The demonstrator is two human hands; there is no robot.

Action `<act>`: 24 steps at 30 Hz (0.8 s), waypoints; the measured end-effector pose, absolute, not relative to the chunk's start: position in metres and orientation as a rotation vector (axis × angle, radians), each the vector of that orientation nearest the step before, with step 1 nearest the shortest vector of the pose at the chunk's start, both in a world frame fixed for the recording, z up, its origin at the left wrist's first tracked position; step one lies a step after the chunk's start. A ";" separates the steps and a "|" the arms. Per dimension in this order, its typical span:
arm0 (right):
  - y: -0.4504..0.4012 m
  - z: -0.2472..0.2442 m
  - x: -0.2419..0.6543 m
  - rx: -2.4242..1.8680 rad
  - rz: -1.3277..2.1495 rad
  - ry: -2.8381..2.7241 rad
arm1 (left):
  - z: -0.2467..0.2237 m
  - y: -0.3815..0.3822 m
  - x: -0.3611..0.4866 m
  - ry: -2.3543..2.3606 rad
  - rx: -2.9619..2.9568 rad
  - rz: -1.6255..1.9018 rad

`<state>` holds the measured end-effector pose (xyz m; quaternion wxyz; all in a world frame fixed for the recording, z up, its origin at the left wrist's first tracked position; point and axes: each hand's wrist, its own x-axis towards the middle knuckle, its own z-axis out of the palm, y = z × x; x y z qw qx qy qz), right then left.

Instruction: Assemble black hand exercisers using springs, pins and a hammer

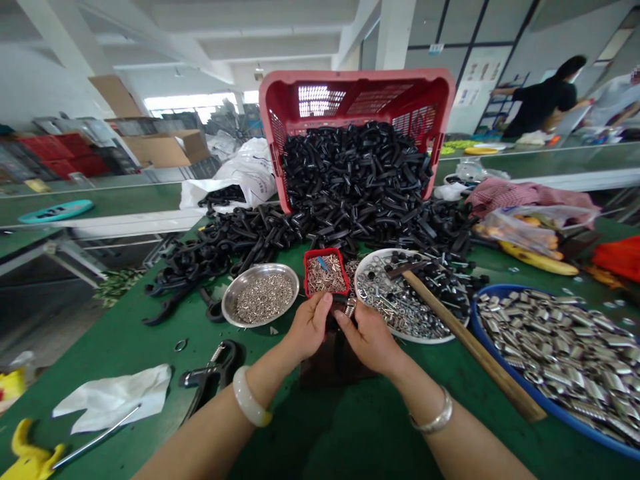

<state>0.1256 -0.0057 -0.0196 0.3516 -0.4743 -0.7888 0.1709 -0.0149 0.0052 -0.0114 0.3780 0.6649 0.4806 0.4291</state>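
My left hand (309,328) is closed, thumb on top, around a small black plastic part (339,299). My right hand (371,335) pinches a metal spring (351,307) at the right end of that part. Fingers hide most of both pieces. Beneath my hands stands a dark block (325,368) on the green table (280,427). Just beyond them sits a red tray (307,283) of small metal pins with a blue piece on top. A steel bowl (226,308) of tiny metal pieces is to the left; a white basin (425,339) of bolts and washers is to the right.
A tilted red crate (357,77) spills black plastic parts (355,173) across the back. A wooden-handled hammer (465,340) rests over the white basin. A blue basin (479,323) holds metal pieces. At left lie a black clamp-like assembly (213,373) and a yellow-handled screwdriver (35,453). People work behind.
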 end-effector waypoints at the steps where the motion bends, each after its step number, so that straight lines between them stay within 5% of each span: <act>1: -0.007 -0.018 0.125 -1.241 0.438 -2.068 | -0.012 0.005 -0.016 1.220 1.697 1.099; 13: 0.000 -0.013 0.131 -1.265 0.687 -2.100 | -0.018 0.014 -0.007 1.292 1.835 0.970; 19: 0.018 -0.049 0.122 -1.279 1.461 -1.342 | -0.017 0.024 -0.016 1.512 2.082 0.636; 24: 0.019 -0.057 0.116 -1.119 1.513 -0.972 | -0.022 0.011 -0.013 1.667 2.363 0.461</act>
